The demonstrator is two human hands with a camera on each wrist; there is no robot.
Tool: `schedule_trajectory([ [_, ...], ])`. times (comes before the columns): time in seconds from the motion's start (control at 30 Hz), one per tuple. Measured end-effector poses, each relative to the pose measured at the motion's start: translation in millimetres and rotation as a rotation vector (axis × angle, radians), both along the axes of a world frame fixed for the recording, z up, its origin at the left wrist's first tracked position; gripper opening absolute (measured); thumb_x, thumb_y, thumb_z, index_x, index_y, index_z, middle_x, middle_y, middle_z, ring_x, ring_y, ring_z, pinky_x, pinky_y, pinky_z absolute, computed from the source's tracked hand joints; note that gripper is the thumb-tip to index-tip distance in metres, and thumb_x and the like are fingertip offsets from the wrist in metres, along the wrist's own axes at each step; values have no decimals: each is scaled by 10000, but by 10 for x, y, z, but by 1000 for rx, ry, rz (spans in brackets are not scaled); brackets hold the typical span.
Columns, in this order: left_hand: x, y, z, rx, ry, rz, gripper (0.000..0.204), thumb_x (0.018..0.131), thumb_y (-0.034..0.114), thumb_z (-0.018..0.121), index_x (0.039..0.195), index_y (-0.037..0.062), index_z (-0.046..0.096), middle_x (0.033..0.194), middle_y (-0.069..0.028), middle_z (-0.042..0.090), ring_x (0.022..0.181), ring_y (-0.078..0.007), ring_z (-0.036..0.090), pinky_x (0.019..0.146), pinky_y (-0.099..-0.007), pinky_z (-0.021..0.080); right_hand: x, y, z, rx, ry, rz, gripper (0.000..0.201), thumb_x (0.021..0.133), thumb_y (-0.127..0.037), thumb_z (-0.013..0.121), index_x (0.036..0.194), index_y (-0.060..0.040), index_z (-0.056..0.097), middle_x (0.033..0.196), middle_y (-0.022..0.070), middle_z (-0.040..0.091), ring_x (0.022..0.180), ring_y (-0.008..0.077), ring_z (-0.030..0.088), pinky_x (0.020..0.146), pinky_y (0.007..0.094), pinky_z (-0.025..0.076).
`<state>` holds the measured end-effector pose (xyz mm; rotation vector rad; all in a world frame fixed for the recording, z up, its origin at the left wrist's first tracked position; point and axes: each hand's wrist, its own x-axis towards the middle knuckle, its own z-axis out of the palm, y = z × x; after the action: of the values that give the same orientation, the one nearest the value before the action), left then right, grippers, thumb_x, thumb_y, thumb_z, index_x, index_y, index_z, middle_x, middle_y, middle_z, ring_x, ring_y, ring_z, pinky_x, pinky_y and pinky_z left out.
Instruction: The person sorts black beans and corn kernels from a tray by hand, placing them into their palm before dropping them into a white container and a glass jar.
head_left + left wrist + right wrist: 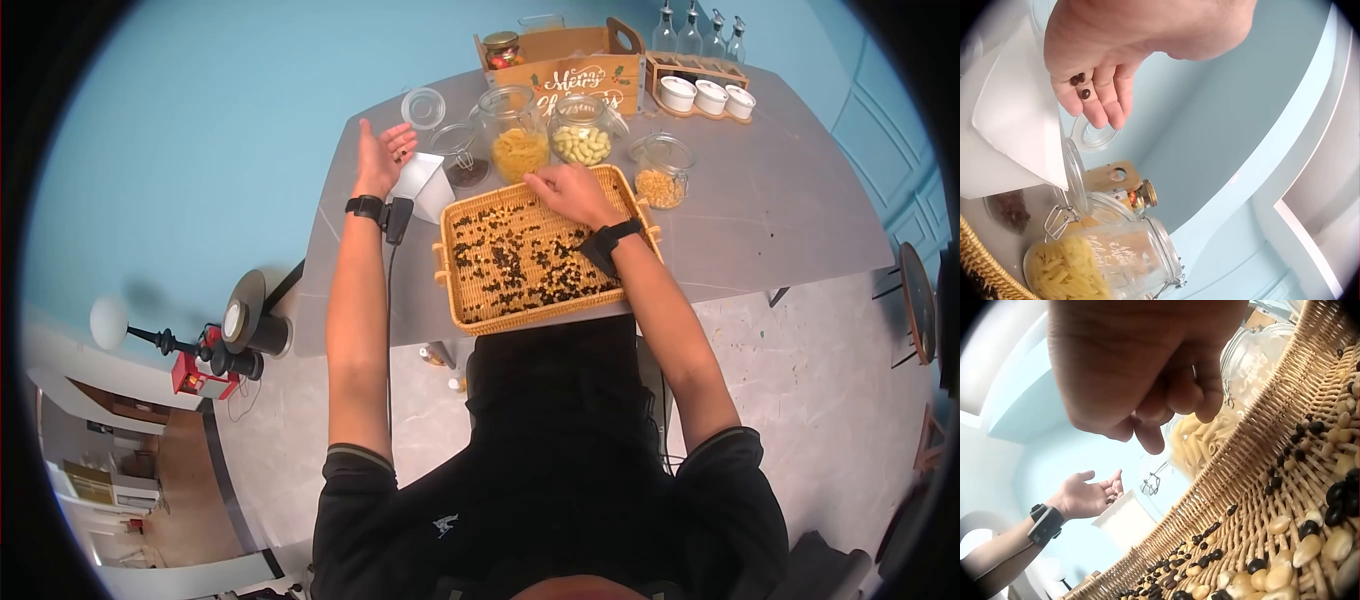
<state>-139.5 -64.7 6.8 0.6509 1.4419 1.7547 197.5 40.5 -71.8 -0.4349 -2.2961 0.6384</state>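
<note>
dark beans (1337, 503) are lying scattered among pale corn kernels (1307, 550) on the floor of a rectangular wicker tray (540, 315), which is sitting at the centre of the head view. three more beans (1086, 94) are resting on the fingers of the left hand (383, 155), in the upper left of the head view. that hand is facing palm up, its grip released, the fingers loosely extended and carrying the beans without pinching them. it is hovering just beside the mouth of a white tapered container (425, 188), which is standing near the tray's upper left corner.

the right hand (575, 193) is hanging over the tray's far side, its fingers curling inward in a nearly closed grip. no bean is showing at its fingertips; whether one is hiding inside, i cannot tell.

the step in hand is seeming to be picking dark beans out of the mix and gathering them. the next move is probably calling for tipping the left palm over the white container without dropping beans outside, while the right fingers are needing to open enough to pinch a single bean and spare the kernels.

beyond the tray, a clip-top jar of penne (520, 150) is standing upright, and a wooden crate (520, 75) is sitting behind it at the top of the frame.
</note>
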Motion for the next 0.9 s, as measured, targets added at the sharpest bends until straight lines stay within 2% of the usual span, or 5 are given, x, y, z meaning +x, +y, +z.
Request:
schedule_trajectory([
  [0.1,68,-36,7,-22,27,25,922,1033,679,88,1264,-43,613,1133,-182,699,991,-238,654,943,-329,470,5,-5,27,17,-78,-24,438,996,-363,588,726,-31,680,634,177,633,605,373,612,609,473,463],
  [0.37,75,-88,-9,-14,27,-2,950,1020,697,57,1298,-31,600,1268,-205,677,1165,-262,635,1097,-373,375,-14,11,-7,20,-84,-16,455,995,-375,590,724,-20,677,642,191,633,623,389,617,627,480,469],
  [0.57,142,-160,59,18,12,-51,975,1005,727,34,1415,6,546,1425,-202,588,1380,-299,482,1227,-421,154,-28,19,-33,7,-99,-8,450,989,-373,596,736,-13,690,671,207,646,661,403,630,657,491,483],
  [0.8,187,-196,112,53,72,-87,988,993,746,26,1465,34,521,1494,-181,534,1453,-324,386,1242,-489,67,-39,41,-105,51,-202,6,401,970,-356,618,779,-14,710,704,202,666,702,394,648,671,489,500],
  [0.9,250,-212,117,60,104,-80,977,998,741,39,1455,29,528,1489,-181,538,1455,-321,386,1241,-492,70,-62,120,-225,-25,-243,55,373,925,-382,695,864,-14,695,777,175,680,720,337,653,662,463,482],
])
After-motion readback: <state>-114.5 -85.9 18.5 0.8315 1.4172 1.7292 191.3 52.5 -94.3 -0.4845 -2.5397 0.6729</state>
